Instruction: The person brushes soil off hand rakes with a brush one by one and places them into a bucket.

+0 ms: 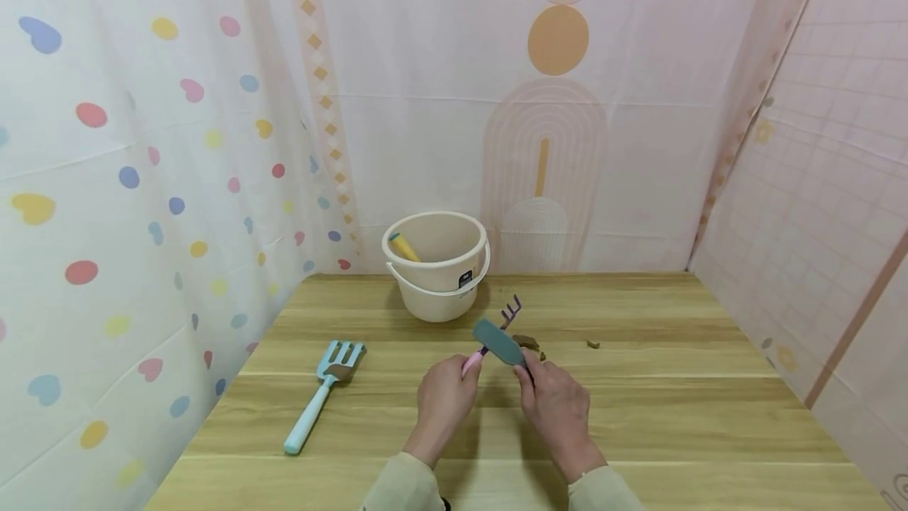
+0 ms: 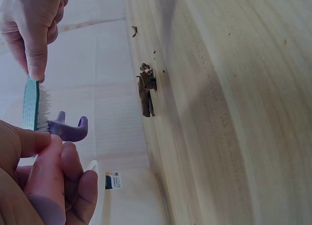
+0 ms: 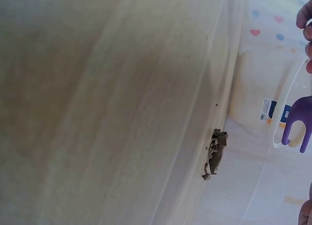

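My left hand (image 1: pixel 445 399) grips the pink handle of a small hand rake (image 1: pixel 474 361), its purple tines pointing up and away. In my right hand (image 1: pixel 558 408) is a teal brush (image 1: pixel 499 342), pinched at its near end between thumb and fingers. The left wrist view shows the white bristles (image 2: pixel 44 108) turned towards the rake, meeting it where the purple head joins the handle. Both tools are held above the wooden table. Beyond the hands, brown crumbly clumps (image 1: pixel 526 342) lie on the tabletop, also visible in the right wrist view.
A cream bucket (image 1: pixel 433 306) with a yellow-handled item (image 1: pixel 404 248) inside stands at the back. To the left lies a light blue garden fork (image 1: pixel 312 412), a brown piece (image 1: pixel 341 372) by its tines. Another brown bit (image 1: pixel 593 345) is farther right. Patterned curtains surround the table.
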A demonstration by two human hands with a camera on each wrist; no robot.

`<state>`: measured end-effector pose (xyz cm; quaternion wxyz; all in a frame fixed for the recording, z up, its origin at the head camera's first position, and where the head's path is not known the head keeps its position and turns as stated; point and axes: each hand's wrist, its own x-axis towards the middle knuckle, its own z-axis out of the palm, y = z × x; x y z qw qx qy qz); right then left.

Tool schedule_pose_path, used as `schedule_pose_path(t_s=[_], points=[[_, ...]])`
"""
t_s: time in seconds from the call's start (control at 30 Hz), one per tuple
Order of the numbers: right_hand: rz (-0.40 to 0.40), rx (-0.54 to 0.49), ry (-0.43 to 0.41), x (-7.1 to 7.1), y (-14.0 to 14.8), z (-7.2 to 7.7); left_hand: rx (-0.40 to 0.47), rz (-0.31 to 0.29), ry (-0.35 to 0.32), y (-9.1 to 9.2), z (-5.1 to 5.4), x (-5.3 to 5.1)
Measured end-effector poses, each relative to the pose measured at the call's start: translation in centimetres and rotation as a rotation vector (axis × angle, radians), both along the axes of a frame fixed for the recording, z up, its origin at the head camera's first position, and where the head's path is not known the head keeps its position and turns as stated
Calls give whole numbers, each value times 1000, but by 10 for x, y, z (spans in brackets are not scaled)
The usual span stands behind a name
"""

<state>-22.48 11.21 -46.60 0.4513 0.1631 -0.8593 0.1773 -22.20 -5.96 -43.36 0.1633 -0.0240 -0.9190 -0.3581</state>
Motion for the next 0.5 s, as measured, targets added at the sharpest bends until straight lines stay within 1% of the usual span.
schedule_pose_path(t_s=[0.1,0.2,0.37,0.5], points=[[11,-47,-41,0,-1,1,23,-3,2,0,0,0],[15,-107,-88,1,-2,3,45,9,20,-1,0,0],[21,-183,-155,3,-3,7,53,39,70,-1,-1,-2],[52,-275,-261,5,-3,11,49,50,84,-1,-1,-3]])
